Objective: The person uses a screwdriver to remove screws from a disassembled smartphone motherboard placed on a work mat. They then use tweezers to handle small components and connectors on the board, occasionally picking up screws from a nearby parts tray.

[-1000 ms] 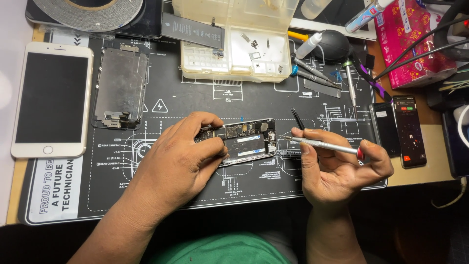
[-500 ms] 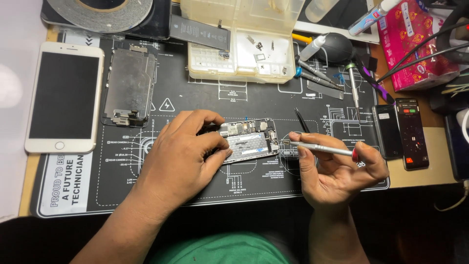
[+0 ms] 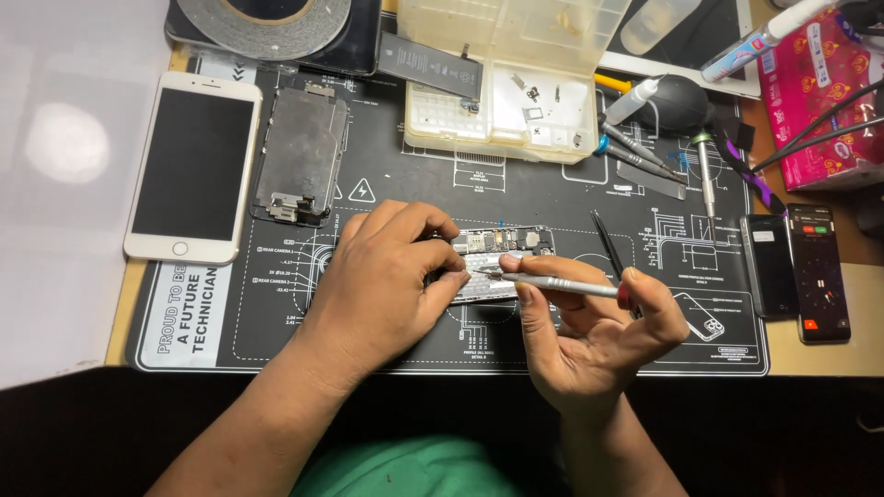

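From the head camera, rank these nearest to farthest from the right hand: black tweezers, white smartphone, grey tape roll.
From the right hand:
1. Black tweezers, just above it.
2. Grey tape roll, top left.
3. White smartphone, far left; nearly tied with the roll.

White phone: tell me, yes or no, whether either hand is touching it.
No: the white phone lies at the mat's left edge, apart from the left hand and right hand.

Circuit board [image 3: 502,262] flat on mat, screwdriver [image 3: 562,285] — tip touching
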